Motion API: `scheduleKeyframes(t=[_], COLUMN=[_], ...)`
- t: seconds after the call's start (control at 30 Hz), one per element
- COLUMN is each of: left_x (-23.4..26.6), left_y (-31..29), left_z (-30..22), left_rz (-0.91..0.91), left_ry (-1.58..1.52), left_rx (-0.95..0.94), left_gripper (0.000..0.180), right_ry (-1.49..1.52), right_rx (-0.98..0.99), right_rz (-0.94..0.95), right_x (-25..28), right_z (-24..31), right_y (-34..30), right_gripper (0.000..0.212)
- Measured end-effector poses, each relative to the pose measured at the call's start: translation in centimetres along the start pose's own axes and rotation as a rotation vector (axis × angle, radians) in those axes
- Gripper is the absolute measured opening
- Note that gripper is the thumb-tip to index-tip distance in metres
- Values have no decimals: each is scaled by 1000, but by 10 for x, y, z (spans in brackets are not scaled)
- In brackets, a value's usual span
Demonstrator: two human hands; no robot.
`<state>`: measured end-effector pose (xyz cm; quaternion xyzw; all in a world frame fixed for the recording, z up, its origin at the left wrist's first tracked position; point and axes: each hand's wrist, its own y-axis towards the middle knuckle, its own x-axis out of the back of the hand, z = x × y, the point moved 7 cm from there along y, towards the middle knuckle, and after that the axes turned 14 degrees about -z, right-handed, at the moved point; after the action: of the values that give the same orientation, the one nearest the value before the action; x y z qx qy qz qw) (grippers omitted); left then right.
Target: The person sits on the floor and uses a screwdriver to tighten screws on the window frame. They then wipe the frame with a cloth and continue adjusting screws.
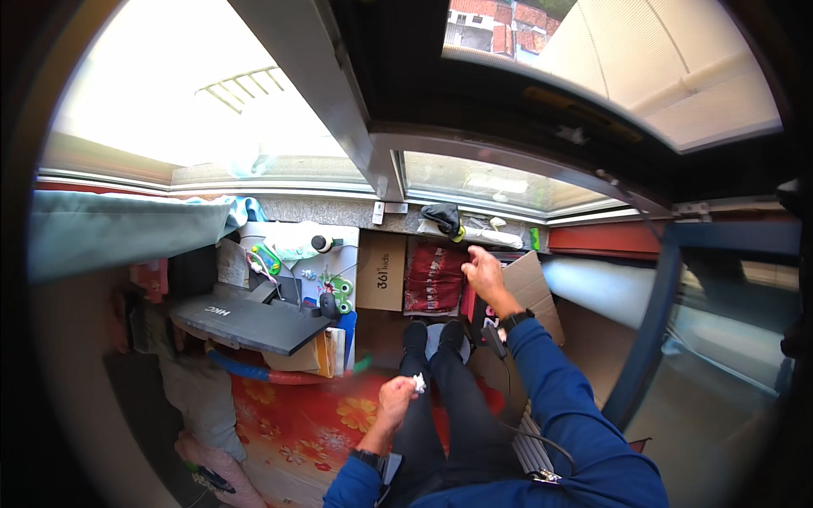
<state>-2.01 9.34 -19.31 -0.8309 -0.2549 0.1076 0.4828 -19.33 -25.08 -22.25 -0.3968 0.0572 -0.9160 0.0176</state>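
A crumpled white piece [419, 383] is being held in the left hand [395, 401], above the person's lap; the grip is being kept closed around it, between thumb and fingertips, with part of the piece being left exposed at the finger ends. The right hand [485, 275] is being held out ahead, below the window sill [339, 208], with its grip being left partly open, thumb and forefinger parted, and nothing being shown in it. Nearest to that hand, a black and yellow item [445, 222] is being supported on the sill; whether it is being touched cannot be told. Beside it, a long white bundle [487, 236] is being carried along the same sill, with a small green item [535, 239] being seen past its right end.

Below the sill, a red patterned bag [434, 278] is being flanked on its left by a brown cardboard box [380, 275], and an open cardboard flap [535, 298] is being seen right of the right hand. Further left, a black monitor [251, 323], a dark mouse [329, 305], a green frog-like item [341, 292] and a black-capped bottle [323, 244] are being borne by the pale worktop [347, 240]. Below the monitor, a red floral cloth [356, 413] is being partly covered by the left hand and forearm
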Motion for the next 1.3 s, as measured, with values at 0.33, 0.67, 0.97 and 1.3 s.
scheduleKeyframes(t=[0.33,0.67,0.97,1.3], left_x=[52,55,11,-1], left_y=[12,18,-22,-53], left_z=[78,112,-4,-64], left_rz=[-163,-151,-27,20], left_ry=[-64,-231,-239,-228], left_rx=[123,212,43,-45], left_gripper=[20,17,17,16], right_ry=[-340,-228,849,-123], right_rx=[48,194,48,664], right_rz=[53,-230,-378,-859], right_x=[-141,-138,134,211], right_z=[-44,-56,121,276], right_y=[101,121,0,75], right_gripper=[59,22,17,31])
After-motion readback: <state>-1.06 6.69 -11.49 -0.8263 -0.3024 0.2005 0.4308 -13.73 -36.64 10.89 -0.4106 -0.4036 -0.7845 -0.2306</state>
